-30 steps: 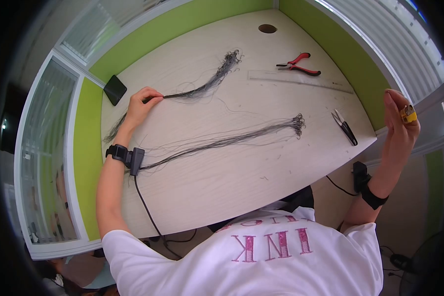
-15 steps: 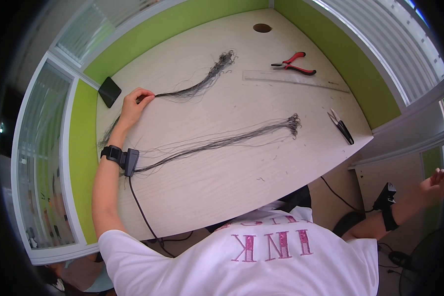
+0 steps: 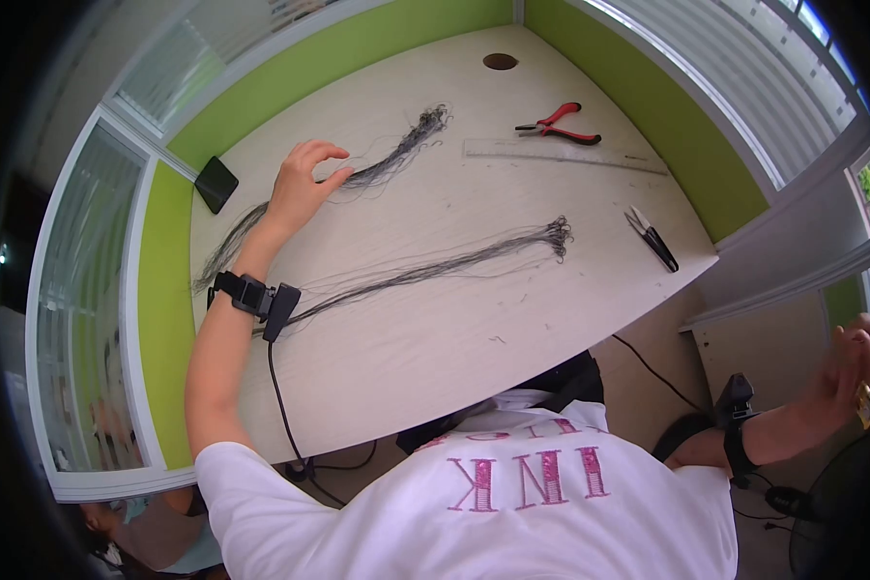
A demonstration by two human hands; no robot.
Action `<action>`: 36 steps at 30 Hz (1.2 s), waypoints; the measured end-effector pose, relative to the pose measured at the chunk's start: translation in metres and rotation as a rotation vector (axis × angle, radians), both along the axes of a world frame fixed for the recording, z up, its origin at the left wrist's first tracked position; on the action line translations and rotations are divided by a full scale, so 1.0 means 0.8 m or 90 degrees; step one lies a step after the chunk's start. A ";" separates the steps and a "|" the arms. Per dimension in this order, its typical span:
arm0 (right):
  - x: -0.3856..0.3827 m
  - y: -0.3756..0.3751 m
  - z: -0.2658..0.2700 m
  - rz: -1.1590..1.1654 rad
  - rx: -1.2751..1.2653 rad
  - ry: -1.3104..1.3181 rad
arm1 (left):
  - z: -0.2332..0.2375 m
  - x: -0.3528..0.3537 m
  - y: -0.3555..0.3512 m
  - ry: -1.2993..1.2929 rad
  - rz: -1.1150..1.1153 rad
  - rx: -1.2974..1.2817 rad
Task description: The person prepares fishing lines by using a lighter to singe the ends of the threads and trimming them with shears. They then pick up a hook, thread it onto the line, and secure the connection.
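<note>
My left hand [image 3: 307,184] hovers over the upper bundle of thin dark strands [image 3: 396,155], thumb and fingers apart with nothing between them. That bundle runs from the left side of the desk to a curled, kinked end. A second bundle of strands [image 3: 435,264] lies below it, its hooked end to the right; my left wrist device [image 3: 278,311] covers part of its left end. Off the desk at far right, my right hand [image 3: 849,360] is bent round a small yellowish, shiny thing [image 3: 867,404] whose kind I cannot make out.
Pliers with red and black handles [image 3: 561,126] lie by a clear ruler [image 3: 561,155]. Black-handled thread snips [image 3: 655,244] are near the desk's right edge. A dark flat object [image 3: 217,185] leans at the left green partition [image 3: 167,319]. A cable [image 3: 278,396] hangs from my left wrist.
My left hand has let go of the upper bundle, its pinch opening, and shifted up and right. My right hand has turned, with the yellowish thing now lower. The view has shifted slightly.
</note>
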State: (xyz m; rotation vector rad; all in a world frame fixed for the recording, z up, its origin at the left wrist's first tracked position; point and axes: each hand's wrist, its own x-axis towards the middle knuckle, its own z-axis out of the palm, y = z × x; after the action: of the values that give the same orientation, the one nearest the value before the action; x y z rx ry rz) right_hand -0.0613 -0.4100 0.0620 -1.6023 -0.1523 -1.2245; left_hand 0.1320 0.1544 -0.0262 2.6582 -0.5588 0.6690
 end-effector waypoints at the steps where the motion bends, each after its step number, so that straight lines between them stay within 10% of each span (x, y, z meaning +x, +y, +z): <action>1: 0.015 0.047 0.003 0.086 0.031 0.047 | -0.001 0.001 -0.017 -0.002 -0.001 -0.001; 10: 0.054 0.177 -0.049 0.504 -0.083 0.334 | -0.031 0.047 -0.063 0.104 -0.029 0.029; 36: 0.058 0.199 -0.087 0.570 -0.036 0.409 | -0.026 0.058 -0.078 0.132 -0.013 -0.017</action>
State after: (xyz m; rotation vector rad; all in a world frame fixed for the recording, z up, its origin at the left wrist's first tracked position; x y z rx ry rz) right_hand -0.0151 -0.2504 -0.0077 -1.6116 -0.4310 -0.0108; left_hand 0.1786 0.0918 -0.0472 2.6511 -0.5144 0.3853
